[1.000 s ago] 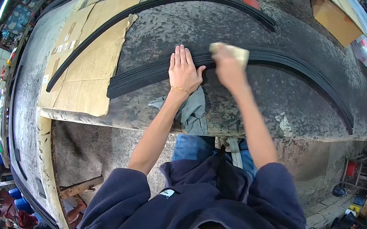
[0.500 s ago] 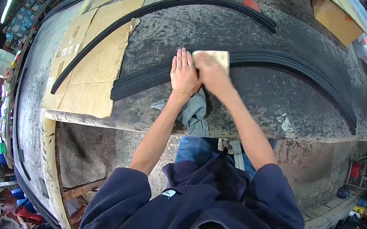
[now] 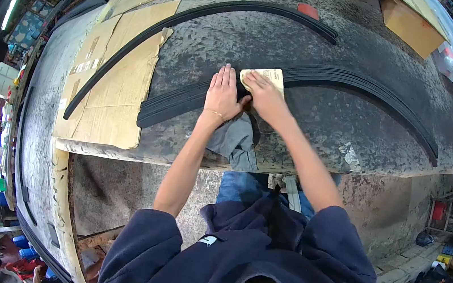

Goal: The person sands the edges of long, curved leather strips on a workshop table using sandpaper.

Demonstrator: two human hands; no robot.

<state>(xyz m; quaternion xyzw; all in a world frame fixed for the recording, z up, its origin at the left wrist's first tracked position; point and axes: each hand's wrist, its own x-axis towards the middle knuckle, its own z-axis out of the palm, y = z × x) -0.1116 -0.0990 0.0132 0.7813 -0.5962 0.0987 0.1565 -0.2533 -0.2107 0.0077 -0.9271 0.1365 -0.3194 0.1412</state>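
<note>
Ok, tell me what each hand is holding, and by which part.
Right hand presses the sandpaper near its lower edge; left hand lies flat on the strips, gripping nothing.

Even, diffuse daylight; sharp centre.
Heavy fisheye bending, black vignette corners; overexposed glare at left edge; soft shadows.

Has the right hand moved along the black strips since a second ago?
Yes. The right hand, pressing the tan sheet, slid left along the black strips until beside the flat left hand.
</note>
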